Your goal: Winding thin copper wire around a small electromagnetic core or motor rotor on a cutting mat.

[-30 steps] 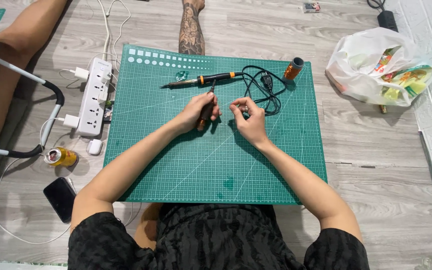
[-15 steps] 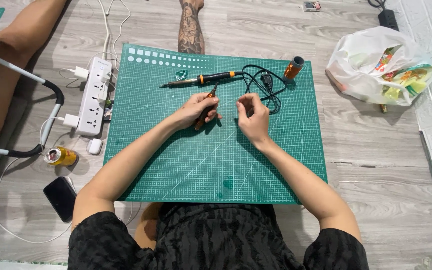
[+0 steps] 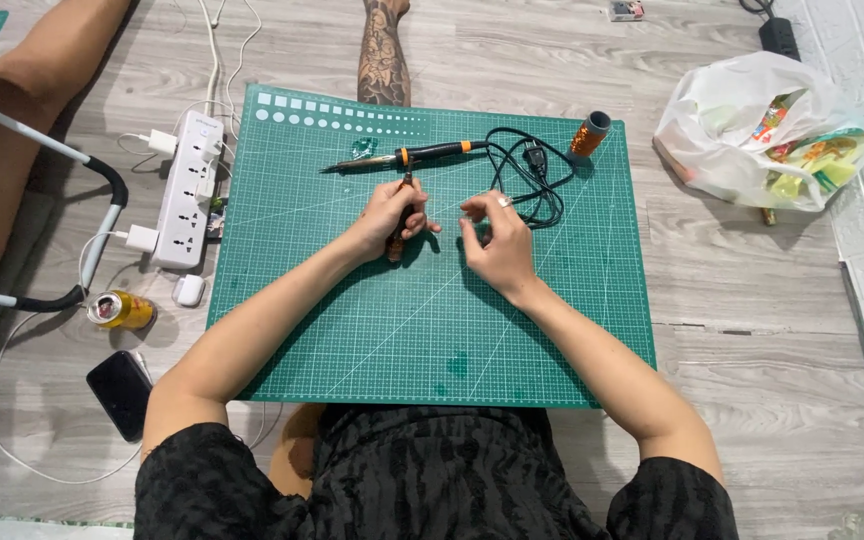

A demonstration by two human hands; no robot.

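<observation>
A green cutting mat [image 3: 432,330] lies on the wooden floor in front of me. My left hand [image 3: 389,212] grips a dark, brown-handled hand tool [image 3: 399,230], its tip pointing away from me. My right hand [image 3: 495,240] rests just to the right of it, fingers pinched together on something too small to make out. A soldering iron [image 3: 422,155] with an orange and black handle lies across the far part of the mat, and its black cord [image 3: 527,175] coils beside my right hand. A spool of copper wire [image 3: 589,132] sits at the mat's far right corner.
A white power strip [image 3: 188,190] with plugs lies left of the mat, near a yellow can [image 3: 119,310], a small white case [image 3: 190,290] and a black phone [image 3: 122,392]. A white plastic bag [image 3: 757,135] lies to the right. Another person's tattooed leg [image 3: 383,55] reaches the mat's far edge.
My right hand has drawn slightly back from the cord and toward me, its fingers staying pinched. My left hand keeps its hold on the tool in about the same spot.
</observation>
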